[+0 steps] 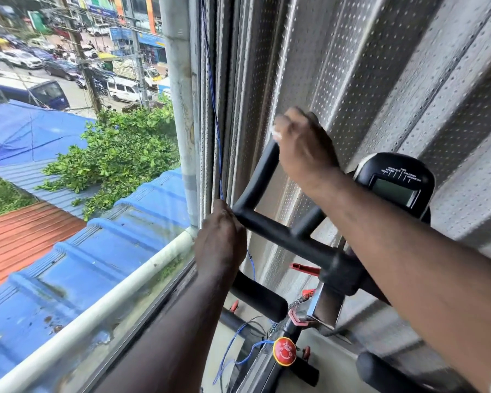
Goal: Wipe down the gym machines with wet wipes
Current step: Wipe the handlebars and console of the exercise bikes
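Observation:
An exercise bike's black foam handlebar [278,236] stands before me, with its console screen [394,182] to the right. My right hand [304,143] wraps the tip of the upright handlebar horn, and a bit of white wet wipe [277,135] shows at its fingers. My left hand [220,239] grips the handlebar's left corner, where the horn bends up. A red round knob [284,351] sits lower on the bike's frame.
A glass window [82,194] fills the left, with a white rail [119,290] along its sill. Perforated metal shutter panels [380,80] stand right behind the handlebar. Thin blue wires [219,154] hang by the window frame and trail down near the bike.

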